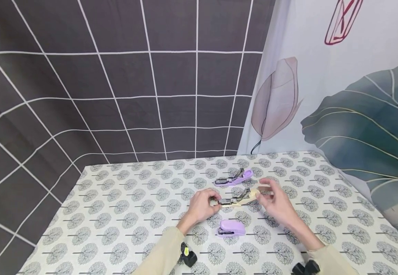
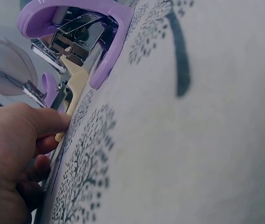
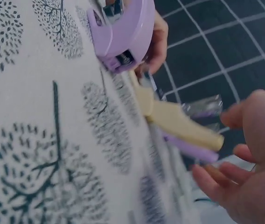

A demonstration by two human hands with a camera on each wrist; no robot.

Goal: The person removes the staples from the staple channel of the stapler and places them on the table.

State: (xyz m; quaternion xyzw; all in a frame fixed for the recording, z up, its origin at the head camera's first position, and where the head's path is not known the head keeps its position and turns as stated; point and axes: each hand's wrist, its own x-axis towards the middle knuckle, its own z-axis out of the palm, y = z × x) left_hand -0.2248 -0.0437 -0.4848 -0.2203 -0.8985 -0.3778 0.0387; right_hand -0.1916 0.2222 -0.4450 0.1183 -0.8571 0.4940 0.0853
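Note:
A cream-yellow stapler (image 1: pixel 243 199) lies on the tree-print cloth, its cover swung back and its metal magazine exposed. My left hand (image 1: pixel 201 206) pinches the tip of its base between thumb and finger, which shows close up in the left wrist view beside the yellow base (image 2: pixel 78 88). Around the swung-back cover (image 3: pixel 181 122), my right hand (image 3: pixel 251 163) is spread, fingers apart from it in the right wrist view. Behind it lies a purple stapler (image 1: pixel 233 178), its cover also raised. Nearer to me sits a second purple stapler (image 1: pixel 231 228) with its cover down.
The tree-print cloth (image 1: pixel 116 214) covers the table. A dark gridded curtain (image 1: pixel 123 76) hangs at the back and left, a pale leaf-patterned one (image 1: pixel 308 68) at the right. A thin black cord (image 1: pixel 255 147) hangs at the table's back edge.

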